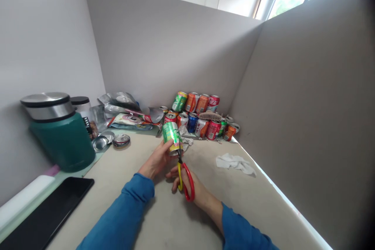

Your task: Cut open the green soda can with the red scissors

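My left hand (159, 158) is wrapped round a green and yellow can (172, 134), which it holds tilted above the table, left of the middle of the view. A pair of scissors (187, 181) with one red and one yellow handle is in my right hand (190, 183). The dark blades point up and away from me and meet the can's lower right end. Whether the blade tips are inside the can is too small to tell.
Several drink cans (202, 127) are stacked at the back. A crumpled white tissue (236, 163) lies to the right. On the left stand a green jar (63, 140), cut can ends (121, 140), foil packets (131, 121) and a black phone-like slab (49, 213).
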Demonstrator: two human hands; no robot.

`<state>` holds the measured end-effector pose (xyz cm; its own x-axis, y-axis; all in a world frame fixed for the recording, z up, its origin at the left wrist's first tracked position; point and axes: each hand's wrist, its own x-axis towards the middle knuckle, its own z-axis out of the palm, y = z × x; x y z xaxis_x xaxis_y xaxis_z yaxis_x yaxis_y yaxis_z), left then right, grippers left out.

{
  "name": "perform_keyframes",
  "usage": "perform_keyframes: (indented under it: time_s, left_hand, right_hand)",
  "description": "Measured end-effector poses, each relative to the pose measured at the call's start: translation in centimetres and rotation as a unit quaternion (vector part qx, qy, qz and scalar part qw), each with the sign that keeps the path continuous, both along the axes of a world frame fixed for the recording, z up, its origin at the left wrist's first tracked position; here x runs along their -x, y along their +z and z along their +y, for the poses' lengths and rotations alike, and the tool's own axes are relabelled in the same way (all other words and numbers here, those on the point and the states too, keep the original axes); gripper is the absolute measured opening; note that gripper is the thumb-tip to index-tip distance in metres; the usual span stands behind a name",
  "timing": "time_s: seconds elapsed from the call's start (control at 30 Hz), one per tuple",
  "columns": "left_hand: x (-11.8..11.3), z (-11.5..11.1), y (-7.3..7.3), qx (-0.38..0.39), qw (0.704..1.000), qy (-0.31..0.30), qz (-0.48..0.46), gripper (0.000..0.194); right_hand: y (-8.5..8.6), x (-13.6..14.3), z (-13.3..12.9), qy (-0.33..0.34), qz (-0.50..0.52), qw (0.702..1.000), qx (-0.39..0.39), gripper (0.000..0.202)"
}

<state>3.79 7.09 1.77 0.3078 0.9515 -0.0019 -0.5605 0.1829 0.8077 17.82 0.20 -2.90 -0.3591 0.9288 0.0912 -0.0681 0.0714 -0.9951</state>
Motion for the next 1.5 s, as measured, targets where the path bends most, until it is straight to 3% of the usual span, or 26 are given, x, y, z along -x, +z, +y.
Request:
perform_keyframes:
  time_s: [0.27, 0.53, 0.73, 1.03, 1.17, 1.37, 1.5]
  left_hand:
    - [0.1, 0.1, -0.3, 0.017, 1.000, -0.022, 0.005, 0.032]
    - [0.8, 0.5, -0.7, -0.012, 1.000, -0.013, 0.003, 0.031]
    - [0.8, 0.3, -0.3, -0.051, 0.999, 0.006, 0.001, 0.049]
    - [1.2, 0.2, 0.1, -0.084, 0.996, 0.006, 0.005, 0.070]
    - [1.1, 0.2, 0.1, -0.089, 0.996, 0.018, 0.014, 0.077]
    - [0.9, 0.0, -0.2, -0.067, 0.997, -0.016, 0.028, 0.065]
    - [0.8, 0.1, -0.4, -0.067, 0.997, -0.013, 0.022, 0.062]
  right_hand:
    - [2.5, -1.0, -0.6, 0.092, -0.025, 0.995, 0.038, 0.078]
    - [1.6, -1.1, -0.1, 0.111, 0.017, 0.992, 0.059, 0.078]
    - [1.7, -1.0, -0.4, 0.087, 0.014, 0.995, 0.046, 0.073]
    - [1.7, -1.3, -0.4, 0.114, 0.010, 0.992, 0.045, 0.074]
    - [1.2, -1.1, -0.2, 0.100, 0.029, 0.993, 0.055, 0.074]
    - [-0.4, -0.4, 0.0, 0.024, -0.002, 1.000, 0.011, 0.065]
    - [0.3, -0.1, -0.4, -0.032, -0.058, 0.997, -0.029, 0.059]
